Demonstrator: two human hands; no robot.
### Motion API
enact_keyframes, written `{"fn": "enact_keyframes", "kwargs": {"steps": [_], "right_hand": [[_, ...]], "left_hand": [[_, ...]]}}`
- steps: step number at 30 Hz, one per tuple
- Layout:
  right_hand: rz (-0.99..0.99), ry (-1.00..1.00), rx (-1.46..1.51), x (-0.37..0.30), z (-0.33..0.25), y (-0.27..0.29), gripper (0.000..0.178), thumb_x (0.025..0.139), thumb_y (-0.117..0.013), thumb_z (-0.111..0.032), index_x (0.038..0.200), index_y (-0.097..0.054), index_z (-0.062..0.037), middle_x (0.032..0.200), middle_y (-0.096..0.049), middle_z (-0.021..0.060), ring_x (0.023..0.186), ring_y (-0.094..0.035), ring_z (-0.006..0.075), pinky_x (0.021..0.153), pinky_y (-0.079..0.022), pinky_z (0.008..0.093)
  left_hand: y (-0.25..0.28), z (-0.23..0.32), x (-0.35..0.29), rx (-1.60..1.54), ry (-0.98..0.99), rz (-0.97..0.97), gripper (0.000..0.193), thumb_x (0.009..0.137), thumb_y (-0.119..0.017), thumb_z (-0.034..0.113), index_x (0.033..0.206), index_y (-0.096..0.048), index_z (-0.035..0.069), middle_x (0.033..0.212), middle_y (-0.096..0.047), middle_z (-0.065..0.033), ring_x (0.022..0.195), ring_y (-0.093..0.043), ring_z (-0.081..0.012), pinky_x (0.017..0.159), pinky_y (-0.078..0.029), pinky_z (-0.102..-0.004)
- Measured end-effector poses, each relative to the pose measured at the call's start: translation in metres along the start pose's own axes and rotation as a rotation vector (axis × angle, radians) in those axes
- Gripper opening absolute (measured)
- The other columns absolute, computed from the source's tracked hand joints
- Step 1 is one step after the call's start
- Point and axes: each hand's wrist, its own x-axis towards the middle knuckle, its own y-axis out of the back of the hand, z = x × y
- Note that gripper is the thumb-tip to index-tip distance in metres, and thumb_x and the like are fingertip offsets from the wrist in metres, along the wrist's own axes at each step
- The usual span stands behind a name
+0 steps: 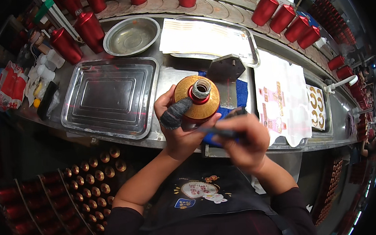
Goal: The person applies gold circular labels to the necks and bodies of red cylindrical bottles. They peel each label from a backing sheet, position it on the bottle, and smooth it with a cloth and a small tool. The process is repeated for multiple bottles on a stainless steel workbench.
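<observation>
A red bottle with a gold shoulder (209, 106) and an open threaded neck is tipped toward me at the counter's front edge. My left hand (178, 140) is closed around its side, the thumb wrapped in a dark grey cover and lying on the gold shoulder by the neck. Close to the bottle's lower side, my right hand (247, 141) grips a slim dark tool (218, 132). Motion blurs that hand and the tool, so its kind cannot be made out. Behind the bottle stands a dark metal bracket (226, 69) beside blue cloth (241, 93).
An upturned-rim metal tray (152, 82) and a round metal bowl (154, 31) lie left. Label sheets (190, 37) rest on another tray behind; more printed sheets (288, 78) lie right. Red bottles (265, 9) stand along a slatted conveyor (161, 4). Racked bottles (94, 191) sit below left.
</observation>
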Motion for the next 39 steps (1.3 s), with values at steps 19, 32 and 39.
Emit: {"fn": "enact_keyframes", "kwargs": {"steps": [19, 32, 39], "right_hand": [[-0.141, -0.247, 0.23, 0.09, 0.038, 0.013, 0.021, 0.083, -0.078, -0.01, 0.098, -0.069, 0.0011, 0.089, -0.068, 0.0038, 0.085, -0.063, 0.0103, 0.079, -0.051, 0.0238], [-0.406, -0.319, 0.172, 0.126, 0.034, -0.005, 0.026, 0.08, -0.08, -0.018, 0.093, -0.068, 0.0006, 0.086, -0.067, 0.0035, 0.081, -0.062, 0.0101, 0.077, -0.05, 0.0254], [-0.109, -0.359, 0.307, 0.082, 0.041, 0.014, 0.021, 0.083, -0.078, -0.014, 0.095, -0.068, -0.0015, 0.085, -0.067, 0.0027, 0.082, -0.063, 0.0101, 0.078, -0.05, 0.0243]], "left_hand": [[0.062, 0.012, 0.064, -0.26, 0.215, -0.613, 0.12, 0.056, -0.098, 0.024, 0.148, -0.023, 0.003, 0.134, -0.052, -0.013, 0.125, -0.054, -0.0237, 0.114, -0.035, -0.0348], [0.061, 0.016, 0.05, -0.188, 0.322, -0.647, 0.104, 0.066, -0.093, 0.016, 0.145, -0.027, 0.001, 0.141, -0.047, -0.0156, 0.134, -0.048, -0.0267, 0.113, -0.039, -0.0376], [0.054, 0.012, 0.04, -0.291, 0.301, -0.548, 0.106, 0.068, -0.093, 0.017, 0.15, -0.027, 0.004, 0.138, -0.049, -0.0137, 0.128, -0.053, -0.0258, 0.11, -0.042, -0.0367]]}}
